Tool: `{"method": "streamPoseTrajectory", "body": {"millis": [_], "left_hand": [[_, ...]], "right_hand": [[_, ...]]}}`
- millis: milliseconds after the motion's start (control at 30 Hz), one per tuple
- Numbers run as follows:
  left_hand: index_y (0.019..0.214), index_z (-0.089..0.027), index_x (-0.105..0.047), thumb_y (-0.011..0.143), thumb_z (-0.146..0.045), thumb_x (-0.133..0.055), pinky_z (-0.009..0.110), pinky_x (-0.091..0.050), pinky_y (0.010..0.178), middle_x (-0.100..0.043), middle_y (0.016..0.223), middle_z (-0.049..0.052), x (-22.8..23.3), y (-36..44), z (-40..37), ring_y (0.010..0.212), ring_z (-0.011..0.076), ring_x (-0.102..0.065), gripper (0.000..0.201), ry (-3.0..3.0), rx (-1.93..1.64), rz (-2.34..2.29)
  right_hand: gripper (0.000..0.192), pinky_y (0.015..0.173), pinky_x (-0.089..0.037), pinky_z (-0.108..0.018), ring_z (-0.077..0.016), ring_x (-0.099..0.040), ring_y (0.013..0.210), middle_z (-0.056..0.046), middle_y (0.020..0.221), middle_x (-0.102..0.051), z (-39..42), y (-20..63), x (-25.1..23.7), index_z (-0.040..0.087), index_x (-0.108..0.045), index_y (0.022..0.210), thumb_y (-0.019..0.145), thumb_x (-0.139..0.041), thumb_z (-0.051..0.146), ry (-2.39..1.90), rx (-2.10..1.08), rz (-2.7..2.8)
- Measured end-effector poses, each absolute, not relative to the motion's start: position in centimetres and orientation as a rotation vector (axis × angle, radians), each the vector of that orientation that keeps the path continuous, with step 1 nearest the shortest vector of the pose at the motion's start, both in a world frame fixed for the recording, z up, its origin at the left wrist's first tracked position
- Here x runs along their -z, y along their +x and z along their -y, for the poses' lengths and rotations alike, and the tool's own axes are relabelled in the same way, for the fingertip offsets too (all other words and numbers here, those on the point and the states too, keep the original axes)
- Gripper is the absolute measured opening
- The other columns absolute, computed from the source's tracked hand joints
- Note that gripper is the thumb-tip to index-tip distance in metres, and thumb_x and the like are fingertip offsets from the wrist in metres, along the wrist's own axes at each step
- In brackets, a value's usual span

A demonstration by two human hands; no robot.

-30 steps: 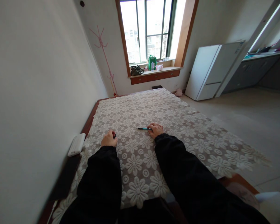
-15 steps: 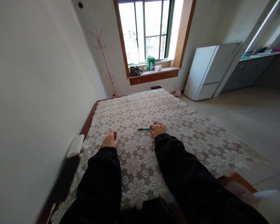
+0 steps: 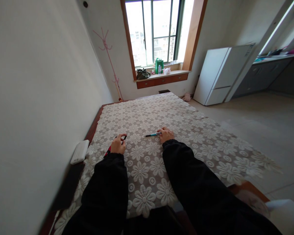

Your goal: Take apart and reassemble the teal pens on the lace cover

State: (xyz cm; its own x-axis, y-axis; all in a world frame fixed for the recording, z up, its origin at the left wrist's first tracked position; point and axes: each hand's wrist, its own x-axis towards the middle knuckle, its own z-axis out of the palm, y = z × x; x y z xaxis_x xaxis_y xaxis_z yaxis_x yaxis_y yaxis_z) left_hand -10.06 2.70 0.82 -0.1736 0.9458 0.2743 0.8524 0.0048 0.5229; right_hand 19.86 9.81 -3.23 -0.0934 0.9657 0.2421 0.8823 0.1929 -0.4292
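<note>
white fridge [image 3: 217, 75], pink coat stand [image 3: 109, 60], green bag [image 3: 159, 65] on windowsill, white box [image 3: 80, 151]

Both arms, in loose black sleeves, reached forward from the bottom of the view toward twelve o'clock, running roughly parallel and apart. The bare left hand [image 3: 118, 146] lay at about eleven o'clock, knuckles up, its fingers curled closed and the thumb and forefinger pinched at the tip. The bare right hand [image 3: 165, 134] sat at about one o'clock, slightly farther forward, palm down, fingers bent and closed, pointing toward nine o'clock. Neither hand touched the other.
</note>
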Motion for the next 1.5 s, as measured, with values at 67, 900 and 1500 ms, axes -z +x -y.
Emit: {"method": "streamPoseTrajectory", "body": {"millis": [67, 900, 1500], "left_hand": [[0.117, -0.022, -0.059, 0.079, -0.017, -0.057, 0.028, -0.049, 0.071, -0.072, 0.109, 0.005, -0.8, -9.7, -2.8, 0.085, 0.0181, -0.067, 0.038, 1.841, -1.092, -1.994], [0.080, -0.015, -0.062, 0.056, -0.060, -0.083, 0.032, -0.056, 0.065, -0.070, 0.076, 0.006, 2.7, -6.7, -3.6, 0.069, 0.0181, -0.067, 0.055, 1.262, -1.312, -1.393], [0.088, -0.018, -0.069, 0.080, -0.046, -0.066, 0.029, -0.050, 0.064, -0.071, 0.077, 0.005, 2.9, -7.1, -3.4, 0.072, 0.0197, -0.068, 0.029, 1.655, -1.169, -1.569]], "right_hand": [[0.030, 0.091, -0.039, -0.039, -0.0253, -0.055, 0.112, -0.008, 0.117, -0.060, -9.8, 19.8, 3.2, 0.025, -0.068, 0.110, 0.085, -0.055, 0.014, -1.718, -0.247, 2.002], [0.021, 0.068, -0.042, -0.023, -0.0117, -0.056, 0.066, 0.002, 0.075, -0.064, -8.2, 17.3, 2.7, 0.021, -0.065, 0.108, 0.091, -0.055, 0.030, -1.093, -0.563, 2.171], [0.041, 0.060, -0.028, -0.025, -0.0133, -0.050, 0.062, 0.000, 0.066, -0.056, -8.2, 17.4, 2.6, 0.019, -0.059, 0.075, 0.101, -0.038, 0.043, -1.132, -0.482, 2.345]]}}
